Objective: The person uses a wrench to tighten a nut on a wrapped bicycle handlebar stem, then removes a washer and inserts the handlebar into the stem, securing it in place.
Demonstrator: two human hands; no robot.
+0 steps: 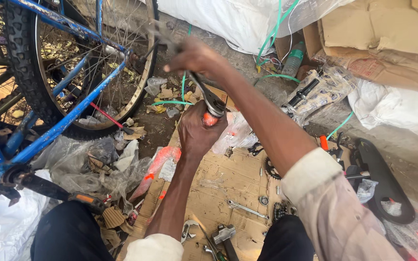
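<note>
Over a flattened sheet of brown cardboard (228,179) on the ground, both hands work at one small part

Left hand (197,130): closed in a fist around a short orange-ended cylindrical part (210,119), held upright, only its orange tip showing above the knuckles

Right hand (197,58): raised above and beyond the left, fingers wrapped tight round the far end of a grey steel open-ended spanner (208,94). Spanner slants down toward the viewer; its open head sits right on the orange tip in the left fist. Upper end of the tool is motion-blurred

Left of the hands: blue-framed bicycle (68,118), its knobbly black tyre and spoked silver rim (139,94) close to the right hand but apart from it. Crumpled clear plastic wrapping (88,164) lies under the wheel

On the cardboard near the knees: slim silver combination spanner (245,209), dark toothed sprocket (271,169), steel-headed hammer (224,235)

Right side: long black plastic chain guard (385,183) flat on the ground, well apart from the hands. Beyond it, folded brown cardboard boxes (378,34) and white sacking (218,19)

Sleeves pale, cuffs pushed up the forearms; dark trousers at the bottom edge
</note>
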